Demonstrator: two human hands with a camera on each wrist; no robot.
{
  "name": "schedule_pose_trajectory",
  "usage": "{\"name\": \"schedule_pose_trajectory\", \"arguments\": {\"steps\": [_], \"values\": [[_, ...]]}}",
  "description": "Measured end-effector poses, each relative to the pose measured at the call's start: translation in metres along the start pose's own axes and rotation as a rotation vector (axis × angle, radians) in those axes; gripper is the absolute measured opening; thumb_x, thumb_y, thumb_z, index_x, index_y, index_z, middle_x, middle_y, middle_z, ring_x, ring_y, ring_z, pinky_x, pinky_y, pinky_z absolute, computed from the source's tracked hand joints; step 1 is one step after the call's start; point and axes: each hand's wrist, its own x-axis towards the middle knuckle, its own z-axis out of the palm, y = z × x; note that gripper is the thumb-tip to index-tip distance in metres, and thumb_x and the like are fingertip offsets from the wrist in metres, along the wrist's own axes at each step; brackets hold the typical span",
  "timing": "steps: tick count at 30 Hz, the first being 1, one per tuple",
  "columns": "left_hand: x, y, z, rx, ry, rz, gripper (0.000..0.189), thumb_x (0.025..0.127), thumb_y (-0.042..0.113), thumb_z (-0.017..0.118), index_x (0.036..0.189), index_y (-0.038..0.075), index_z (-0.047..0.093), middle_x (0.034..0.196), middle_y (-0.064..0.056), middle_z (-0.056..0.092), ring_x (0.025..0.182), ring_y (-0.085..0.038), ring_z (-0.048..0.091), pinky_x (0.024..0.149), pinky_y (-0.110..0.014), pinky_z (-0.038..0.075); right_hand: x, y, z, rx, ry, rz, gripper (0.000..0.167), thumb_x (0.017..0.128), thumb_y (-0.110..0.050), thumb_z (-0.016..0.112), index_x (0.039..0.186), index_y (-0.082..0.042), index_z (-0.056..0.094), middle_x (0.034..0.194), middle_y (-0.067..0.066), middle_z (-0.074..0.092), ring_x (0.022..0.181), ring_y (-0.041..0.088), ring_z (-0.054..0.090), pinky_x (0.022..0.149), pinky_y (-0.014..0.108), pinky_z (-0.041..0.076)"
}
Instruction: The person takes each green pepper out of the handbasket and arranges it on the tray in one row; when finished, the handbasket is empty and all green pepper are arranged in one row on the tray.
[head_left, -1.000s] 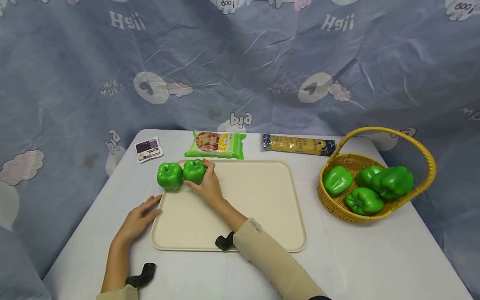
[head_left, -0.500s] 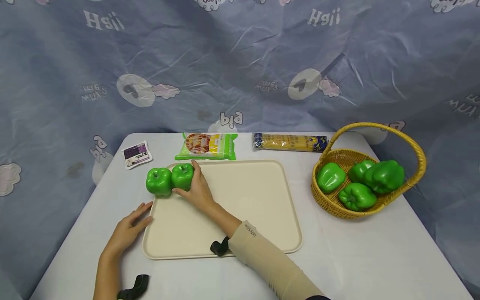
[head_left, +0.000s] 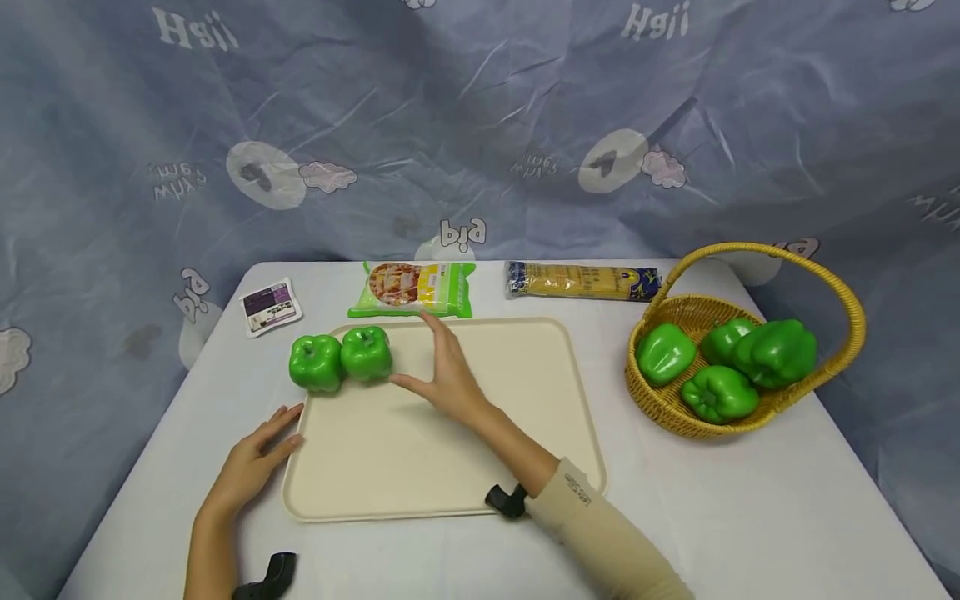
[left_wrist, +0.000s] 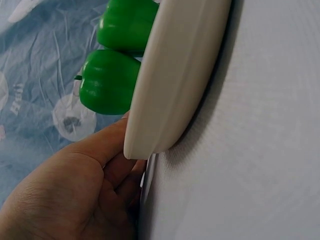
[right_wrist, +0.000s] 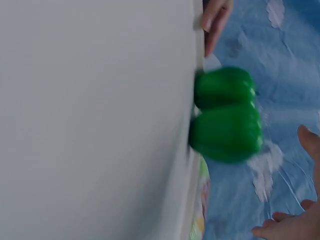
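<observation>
White cloth-covered table [head_left: 712,517], faint creases toward the near side, with a beige rimmed tray [head_left: 450,450] lying left of the table's middle. Black wrist mount [head_left: 268,577] on the left arm, another mount [head_left: 506,502] and a tan sleeve [head_left: 600,533] on the right, crossing the tray's near right corner. Left hand [head_left: 251,467] at the tray's left edge, fingers loosely extended, fingertips at the rim, gripping nothing. Right hand [head_left: 452,387] over the tray, thumb and fingers spread wide, nothing between them, just beside the right pepper [head_left: 367,353]. That one stands at the tray's far left corner; the left pepper [head_left: 316,364] sits next to it, covering the rim there. Yellow wicker basket [head_left: 667,412] near the table's right edge, handle up, green peppers [head_left: 663,354] inside. Small purple-and-white packet [head_left: 272,307] by the table's far left corner; green snack pack [head_left: 450,292] and long yellow pack [head_left: 581,282] along the far edge. Behind, wrinkled blue-grey curtain [head_left: 420,125], printed with clouds and lettering.
</observation>
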Motion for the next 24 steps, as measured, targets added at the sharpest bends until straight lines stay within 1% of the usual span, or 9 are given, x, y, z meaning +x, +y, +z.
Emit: {"name": "schedule_pose_trajectory", "arguments": {"steps": [5,8,10,13,15,17,20,22,24], "values": [[0.004,0.000,0.001,0.001,0.003,0.005,0.052,0.091,0.035,0.058,0.138,0.016,0.046,0.145,-0.022,0.029,0.133,-0.043,0.023,0.101,-0.064,0.017,-0.021,0.018,-0.072,0.007,0.108,0.016,0.085,0.077,-0.030,0.076,0.143,-0.007,0.027,0.144,0.009,0.034,0.132,0.022,0.030,0.108,0.041,0.025],[0.003,0.000,0.000,0.006,0.001,0.000,0.052,0.091,0.035,0.058,0.137,0.016,0.046,0.144,-0.022,0.030,0.132,-0.043,0.024,0.101,-0.064,0.017,-0.037,0.034,-0.114,0.021,0.225,0.016,0.077,0.077,-0.017,0.076,0.139,-0.001,0.033,0.139,0.014,0.039,0.128,0.027,0.035,0.106,0.043,0.027],[0.002,0.000,-0.001,0.011,0.000,-0.001,0.052,0.091,0.035,0.058,0.137,0.015,0.046,0.144,-0.023,0.030,0.132,-0.044,0.024,0.101,-0.064,0.017,-0.047,0.045,-0.140,0.032,0.334,0.024,0.073,0.076,-0.008,0.076,0.136,0.003,0.036,0.137,0.017,0.041,0.126,0.029,0.037,0.105,0.045,0.028],[0.004,0.001,-0.002,0.010,0.001,0.010,0.051,0.091,0.034,0.058,0.137,0.016,0.046,0.144,-0.023,0.030,0.132,-0.043,0.024,0.101,-0.064,0.017,-0.062,0.061,-0.176,0.027,0.517,0.077,0.065,0.077,-0.002,0.073,0.133,0.004,0.039,0.133,0.017,0.043,0.124,0.030,0.038,0.105,0.043,0.030],[0.006,0.002,-0.002,0.011,0.001,0.017,0.051,0.091,0.035,0.058,0.137,0.016,0.046,0.144,-0.022,0.030,0.132,-0.043,0.024,0.101,-0.064,0.017,-0.071,0.072,-0.196,-0.012,0.624,0.135,0.061,0.081,-0.007,0.071,0.132,0.001,0.040,0.133,0.013,0.044,0.123,0.025,0.039,0.104,0.038,0.031],[0.007,0.002,-0.002,0.011,0.000,0.015,0.051,0.091,0.036,0.058,0.138,0.017,0.046,0.145,-0.022,0.030,0.133,-0.042,0.024,0.101,-0.063,0.017,-0.079,0.083,-0.212,-0.052,0.696,0.220,0.059,0.084,-0.014,0.069,0.133,-0.004,0.040,0.133,0.010,0.043,0.123,0.020,0.039,0.104,0.033,0.032],[0.008,0.003,-0.002,0.012,0.003,0.005,0.052,0.091,0.037,0.058,0.138,0.018,0.046,0.145,-0.021,0.030,0.133,-0.042,0.024,0.101,-0.063,0.017,-0.088,0.095,-0.226,-0.095,0.721,0.352,0.061,0.086,-0.026,0.066,0.137,-0.009,0.036,0.136,0.008,0.039,0.126,0.016,0.035,0.105,0.031,0.029],[0.005,0.002,-0.001,0.011,-0.001,-0.010,0.052,0.091,0.037,0.058,0.138,0.018,0.046,0.145,-0.021,0.030,0.133,-0.041,0.024,0.102,-0.063,0.017,-0.091,0.101,-0.229,-0.113,0.691,0.448,0.065,0.088,-0.033,0.062,0.140,-0.012,0.032,0.140,0.008,0.035,0.130,0.018,0.031,0.107,0.032,0.026],[0.002,0.000,0.000,0.011,-0.003,-0.023,0.053,0.090,0.037,0.058,0.138,0.018,0.046,0.145,-0.021,0.030,0.133,-0.041,0.024,0.101,-0.063,0.017,-0.094,0.105,-0.230,-0.135,0.636,0.543,0.069,0.089,-0.039,0.058,0.144,-0.013,0.025,0.145,0.011,0.028,0.134,0.022,0.025,0.109,0.038,0.022]]}}
